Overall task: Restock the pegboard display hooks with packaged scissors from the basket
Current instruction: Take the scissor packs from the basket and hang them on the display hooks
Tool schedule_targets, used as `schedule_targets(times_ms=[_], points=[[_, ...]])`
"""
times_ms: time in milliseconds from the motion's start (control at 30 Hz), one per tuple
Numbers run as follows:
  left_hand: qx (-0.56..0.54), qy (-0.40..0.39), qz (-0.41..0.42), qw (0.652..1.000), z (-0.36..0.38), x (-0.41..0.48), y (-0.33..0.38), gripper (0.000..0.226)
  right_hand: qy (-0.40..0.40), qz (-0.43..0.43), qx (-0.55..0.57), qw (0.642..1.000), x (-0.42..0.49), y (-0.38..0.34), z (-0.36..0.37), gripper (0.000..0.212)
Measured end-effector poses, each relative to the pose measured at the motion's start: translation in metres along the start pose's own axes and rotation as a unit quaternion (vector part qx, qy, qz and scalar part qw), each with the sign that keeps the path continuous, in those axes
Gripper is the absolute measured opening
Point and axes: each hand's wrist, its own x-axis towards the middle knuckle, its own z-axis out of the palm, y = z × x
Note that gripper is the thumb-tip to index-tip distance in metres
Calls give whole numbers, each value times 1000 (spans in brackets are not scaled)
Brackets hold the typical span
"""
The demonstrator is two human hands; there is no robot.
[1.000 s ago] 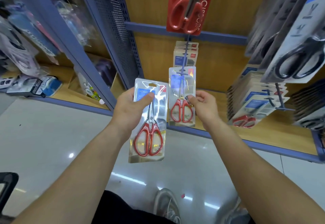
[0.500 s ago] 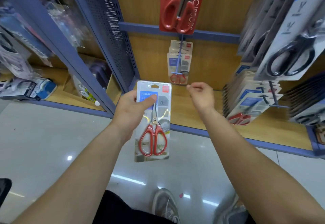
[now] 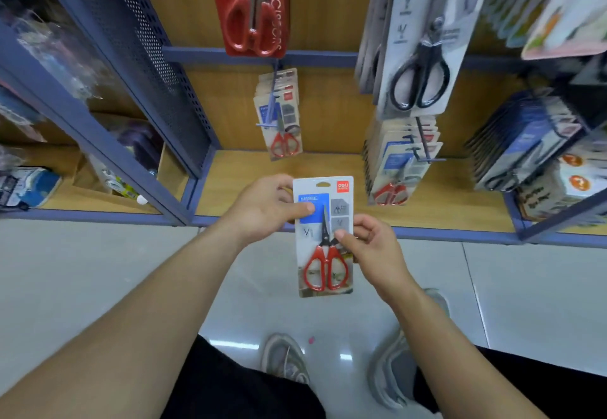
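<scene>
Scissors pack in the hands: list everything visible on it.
The scissors pack is a pale grey card with a glossy front, blue label panel upper left, red logo square top right, hang slot top centre. Its scissors point dark blades up, red grip down. It is upright, facing the camera, above the floor, not hung. The left hand holds its upper left edge, thumb on the blue panel; the right hand pinches its right edge.

A: The scissors pack (image 3: 323,238)?
B: Printed card under clear, glossy plastic, with smooth red plastic handles (image 3: 325,270).
A: And the shelf (image 3: 236,175)?
B: Matt wood-look board beside a blue painted, perforated metal panel (image 3: 154,57). The floor (image 3: 98,270) tiles are smooth and shiny.
</scene>
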Motion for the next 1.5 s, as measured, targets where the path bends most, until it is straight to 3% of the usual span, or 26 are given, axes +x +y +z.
schedule_targets(times_ms=[133,400,700,900,1167,1400,1500], points=[[156,18,27,987,11,2,13,23,89,8,-42,995,1,15,-56,14],[282,3,62,957,31,13,26,28,169,15,-7,985,27,-3,-110,8],[263,-11,57,963,37,22,27,21,199,28,-39,979,62,2,-121,10],[250,-7,56,967,37,27,24,21,247,46,-96,963,104,-4,-121,29],[239,5,49,970,34,26,23,24,248,73,-137,956,122,6,-124,47],[228,4,42,973,32,22,25,22,248,71,-134,957,118,11,-125,49],[220,3,41,975,31,20,25,23,226,86,-163,957,111,20,-124,39]])
